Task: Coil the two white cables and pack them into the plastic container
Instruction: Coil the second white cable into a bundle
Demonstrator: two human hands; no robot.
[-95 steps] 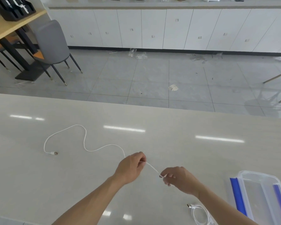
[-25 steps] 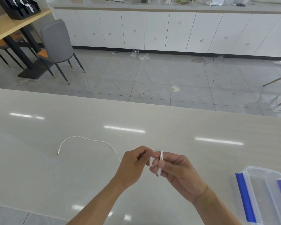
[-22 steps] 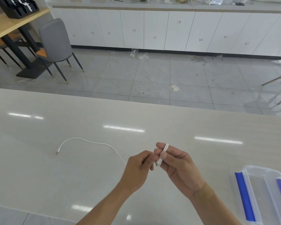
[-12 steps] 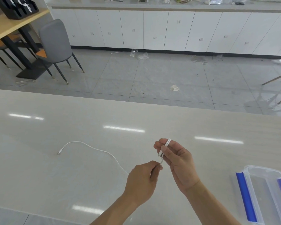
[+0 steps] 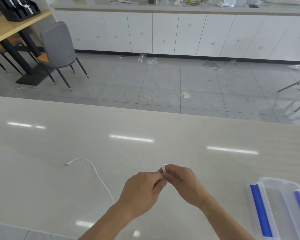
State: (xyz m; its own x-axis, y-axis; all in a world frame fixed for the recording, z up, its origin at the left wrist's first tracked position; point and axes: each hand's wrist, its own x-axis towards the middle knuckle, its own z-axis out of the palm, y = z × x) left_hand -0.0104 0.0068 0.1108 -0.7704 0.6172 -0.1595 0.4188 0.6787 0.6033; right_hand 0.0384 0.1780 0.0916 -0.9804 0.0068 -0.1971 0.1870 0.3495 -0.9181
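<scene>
Both hands pinch the thin white cable: right hand (image 5: pixel 182 182) grips the small coil, left hand (image 5: pixel 142 189) feeds slack trailing toward 10 o'clock on the pale glossy worktop (image 5: pixel 180 135); keep loops even, tension light, clear blue-clipped plastic container (image 5: pixel 282 205) at 3 o'clock.

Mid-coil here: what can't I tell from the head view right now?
- Loop count: the left hand and right hand cover the coil; only a bit of white cable shows.
- Second cable: not in view.
- Plastic container: cut off by the right and bottom edges, so its contents cannot be told.
- Free-end plug: too small to identify.
</scene>
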